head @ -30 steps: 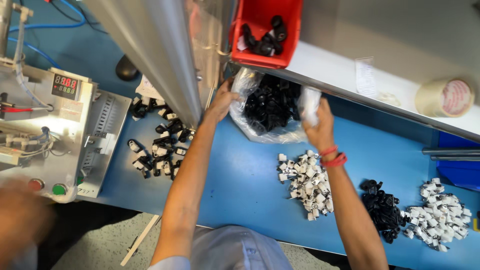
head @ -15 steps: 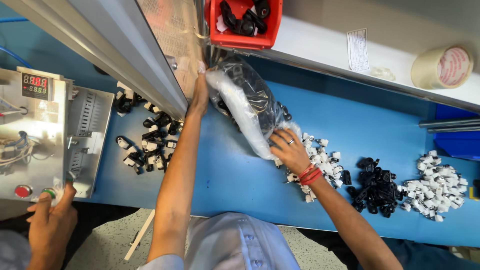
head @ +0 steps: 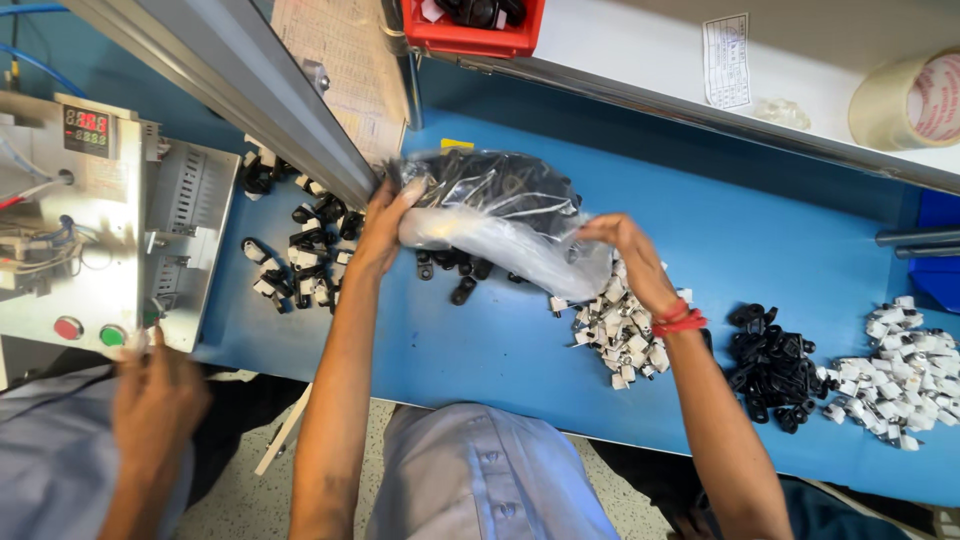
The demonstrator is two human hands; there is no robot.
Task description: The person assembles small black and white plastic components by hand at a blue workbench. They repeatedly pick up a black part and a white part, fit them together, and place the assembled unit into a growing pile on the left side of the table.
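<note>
Two bare hands are gripping a clear plastic bag of small black plastic parts (head: 495,205) above the blue tabletop (head: 500,340): the left hand (head: 385,222) is pinching one end, the right hand (head: 630,255) is clutching the other, beside a heap of small white parts (head: 615,335)

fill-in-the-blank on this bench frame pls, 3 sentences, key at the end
1. Both hands hold a clear plastic bag filled with small ____ parts.
2. The right hand grips the bag just above a pile of ____ parts.
3. The left hand grips the bag's end nearest the slanted ____ rail.

Missing words: black; white; metal
</note>
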